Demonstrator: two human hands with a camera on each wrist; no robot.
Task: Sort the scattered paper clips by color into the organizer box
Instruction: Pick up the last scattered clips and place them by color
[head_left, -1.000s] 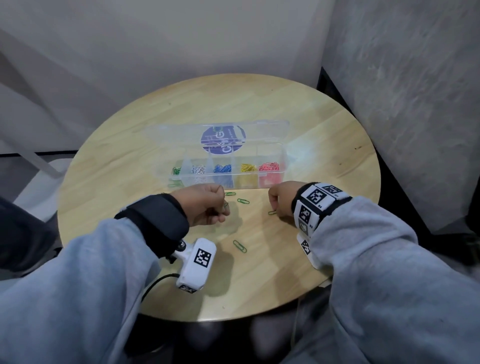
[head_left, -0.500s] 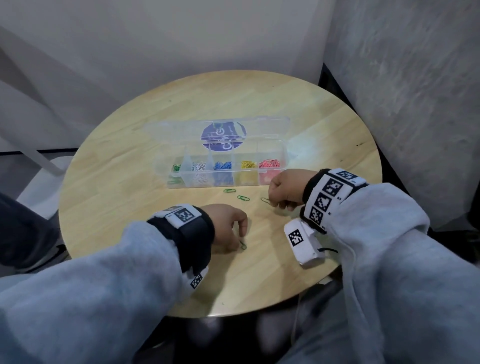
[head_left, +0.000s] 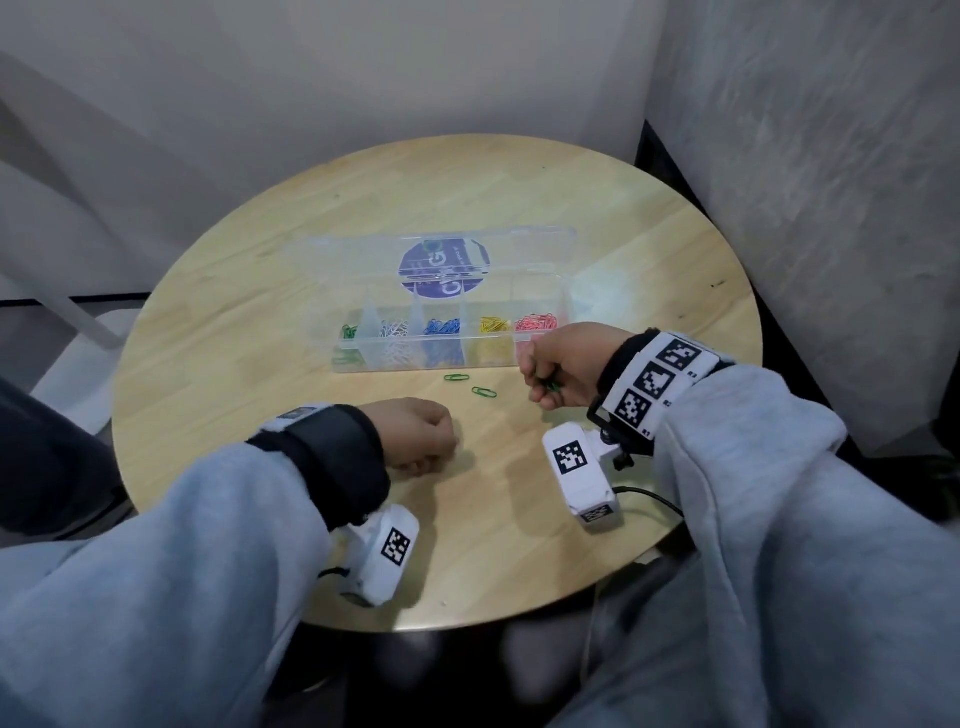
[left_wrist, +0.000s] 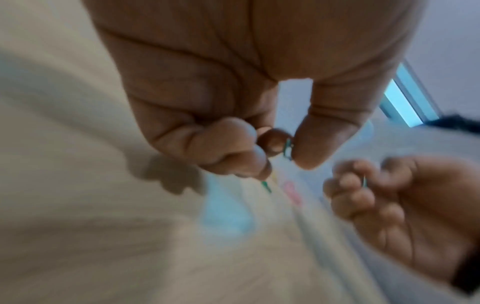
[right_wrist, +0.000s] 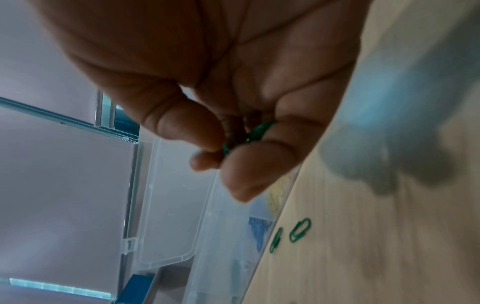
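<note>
A clear organizer box (head_left: 540, 358) stands open mid-table, its compartments holding green, white, blue, yellow and pink clips. Two green paper clips (head_left: 457, 378) (head_left: 484, 392) lie loose on the wood just in front of it, also seen in the right wrist view as green paper clips (right_wrist: 300, 230). My left hand (head_left: 423, 436) is curled low over the table and pinches a green clip (left_wrist: 287, 148) between thumb and fingertip. My right hand (head_left: 556, 371) hovers by the box's pink end, fingers curled around green clips (right_wrist: 255, 131).
The round wooden table (head_left: 260, 332) ends close to my body at the front. Grey walls stand behind and to the right. The box's lid (head_left: 441, 260) lies open behind the compartments. Wrist cameras (head_left: 582, 475) hang under both wrists.
My left hand came down to the near clip and picked it up; that clip is gone from the table. My right hand lifted its clip and moved toward the box's right end.
</note>
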